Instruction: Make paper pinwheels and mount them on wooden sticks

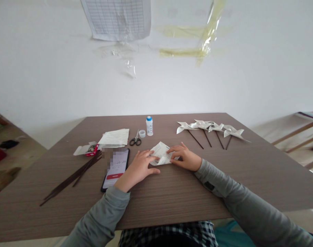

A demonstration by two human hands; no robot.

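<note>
A piece of printed paper [160, 149] lies on the table before me, its lower part folded or creased. My left hand [143, 164] rests on its left side with the fingers stretched out and the thumb apart. On the right side, my right hand [186, 157] touches the paper with fingertips, its fingers spread. Neither hand grips it; both press it from above. Just beyond the paper stand a white glue bottle [149, 127] with a blue top, a small clear cap [142, 133] and black-handled scissors [135, 139].
Several paper pinwheels [183, 127] on brown sticks lie at the back right. To the left are a paper stack [114, 138], an opened small red box [91, 150], brown sticks [68, 180] and a phone [116, 169]. A wall [156, 92] stands behind the table [197, 202].
</note>
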